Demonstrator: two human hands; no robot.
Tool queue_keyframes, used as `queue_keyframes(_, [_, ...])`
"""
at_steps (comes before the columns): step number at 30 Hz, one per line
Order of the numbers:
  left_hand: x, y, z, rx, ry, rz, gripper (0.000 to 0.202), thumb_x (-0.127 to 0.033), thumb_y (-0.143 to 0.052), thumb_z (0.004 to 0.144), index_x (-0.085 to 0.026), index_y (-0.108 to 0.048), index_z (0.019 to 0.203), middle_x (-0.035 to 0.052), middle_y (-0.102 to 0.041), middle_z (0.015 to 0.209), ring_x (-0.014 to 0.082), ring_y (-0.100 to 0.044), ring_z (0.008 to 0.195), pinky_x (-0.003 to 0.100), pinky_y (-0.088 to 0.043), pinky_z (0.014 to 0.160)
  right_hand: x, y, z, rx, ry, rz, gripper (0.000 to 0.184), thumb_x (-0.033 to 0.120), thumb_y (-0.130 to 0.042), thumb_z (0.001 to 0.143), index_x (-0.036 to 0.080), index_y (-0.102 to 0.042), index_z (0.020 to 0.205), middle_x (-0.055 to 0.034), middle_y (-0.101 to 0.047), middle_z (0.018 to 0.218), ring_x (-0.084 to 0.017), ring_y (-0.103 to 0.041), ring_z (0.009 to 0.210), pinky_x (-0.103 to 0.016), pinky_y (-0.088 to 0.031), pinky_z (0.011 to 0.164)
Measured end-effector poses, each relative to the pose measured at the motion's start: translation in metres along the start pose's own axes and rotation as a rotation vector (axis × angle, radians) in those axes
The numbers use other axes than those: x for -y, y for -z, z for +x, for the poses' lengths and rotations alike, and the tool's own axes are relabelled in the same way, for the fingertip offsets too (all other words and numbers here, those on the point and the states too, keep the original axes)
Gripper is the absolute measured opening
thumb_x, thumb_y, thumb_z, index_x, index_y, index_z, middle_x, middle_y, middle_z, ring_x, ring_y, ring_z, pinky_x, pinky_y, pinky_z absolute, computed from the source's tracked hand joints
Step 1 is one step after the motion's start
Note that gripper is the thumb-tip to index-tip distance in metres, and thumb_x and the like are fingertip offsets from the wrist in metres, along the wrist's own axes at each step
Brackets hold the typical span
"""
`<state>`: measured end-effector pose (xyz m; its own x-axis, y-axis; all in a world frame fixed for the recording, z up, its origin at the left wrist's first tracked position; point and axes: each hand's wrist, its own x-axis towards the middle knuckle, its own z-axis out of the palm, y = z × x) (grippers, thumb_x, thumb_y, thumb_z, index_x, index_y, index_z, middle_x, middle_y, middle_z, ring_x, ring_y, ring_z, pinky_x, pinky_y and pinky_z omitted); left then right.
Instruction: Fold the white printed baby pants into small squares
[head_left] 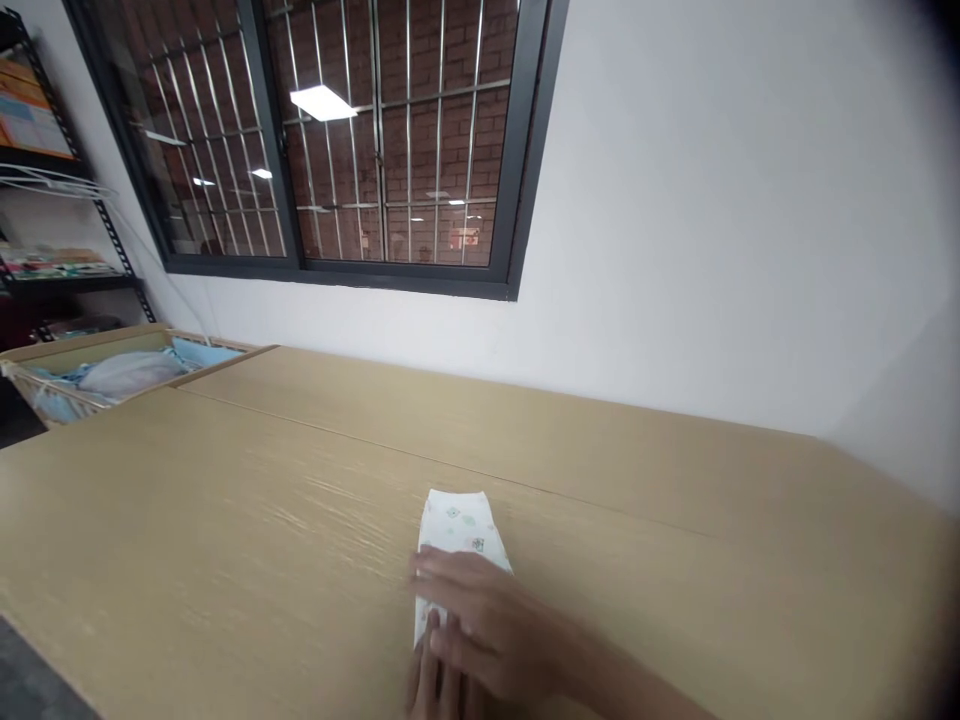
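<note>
A narrow white folded cloth (454, 522) with small green and dark printed figures lies flat on the wooden table (247, 560), near its front. Across its middle rests my right hand (499, 615), palm down, with the fingers stretched out and slightly blurred. My left hand (444, 682) reaches in from the bottom edge, its fingers lying flat on the near end of the cloth, just below the right hand. The two hands overlap in view, so the near part of the cloth is hidden. Neither hand is wrapped around anything.
A wood-rimmed crib (45, 352) holding blue and white fabric stands at the table's left end. Behind it rise black metal shelves (67, 285) with boxes and other items. A white wall (675, 230) and a barred window (390, 130) border the table's far side.
</note>
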<state>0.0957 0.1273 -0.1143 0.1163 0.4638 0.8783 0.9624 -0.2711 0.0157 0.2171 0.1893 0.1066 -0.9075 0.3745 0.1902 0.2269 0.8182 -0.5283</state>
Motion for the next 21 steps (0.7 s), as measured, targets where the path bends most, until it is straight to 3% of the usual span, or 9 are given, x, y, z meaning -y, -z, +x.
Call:
queue_keyframes(3, [0.009,0.000,0.009,0.072,-0.004,-0.066,0.031,-0.022,-0.058,0.089,-0.023,-0.074,0.116,0.0130,-0.077,0.089,0.0340,-0.073,0.095,0.050,-0.062,0.081,0.019,0.001,-0.003,0.140,0.038,0.134,0.050,0.035,-0.044,0.105,0.020,-0.042,0.153,-0.0096,-0.041,0.159,-0.020,-0.030,0.150,-0.037,-0.021,0.125])
queue_keyframes(7, [0.018,0.002,0.021,0.127,-0.011,-0.097,0.033,-0.023,-0.051,0.092,-0.020,-0.074,0.115,0.0140,-0.077,0.089,0.0317,-0.072,0.102,0.048,-0.060,0.088,0.017,-0.003,-0.007,0.206,0.037,0.194,0.051,0.033,-0.039,0.107,0.024,-0.033,0.158,-0.0060,-0.038,0.161,-0.016,-0.027,0.151,-0.034,-0.015,0.126])
queue_keyframes(9, [0.012,0.003,0.020,0.087,0.000,-0.080,0.030,-0.021,-0.058,0.089,-0.018,-0.074,0.115,0.0139,-0.077,0.091,0.0315,-0.073,0.098,0.046,-0.060,0.087,0.007,-0.007,-0.007,0.196,0.003,0.136,0.053,0.035,-0.042,0.106,0.024,-0.034,0.158,-0.0069,-0.036,0.162,-0.019,-0.025,0.152,-0.038,-0.016,0.126])
queue_keyframes(14, [-0.004,0.005,0.013,-0.148,-0.040,0.060,0.037,-0.019,-0.067,0.086,-0.016,-0.067,0.122,0.0142,-0.077,0.107,0.0314,-0.074,0.098,0.041,-0.058,0.091,-0.034,-0.014,0.000,0.158,-0.058,-0.082,0.057,0.043,-0.042,0.104,0.024,-0.033,0.158,-0.0101,-0.027,0.164,-0.026,-0.022,0.153,-0.050,-0.016,0.125])
queue_keyframes(21, [-0.001,0.022,0.021,0.042,-0.061,0.091,0.031,-0.021,-0.068,0.088,-0.018,-0.067,0.118,0.0121,-0.075,0.116,0.0316,-0.072,0.107,0.038,-0.060,0.086,-0.086,-0.005,0.009,0.127,-0.103,-0.218,0.059,0.048,-0.035,0.107,0.026,-0.026,0.160,-0.0080,-0.017,0.166,-0.024,-0.014,0.155,-0.048,-0.014,0.126])
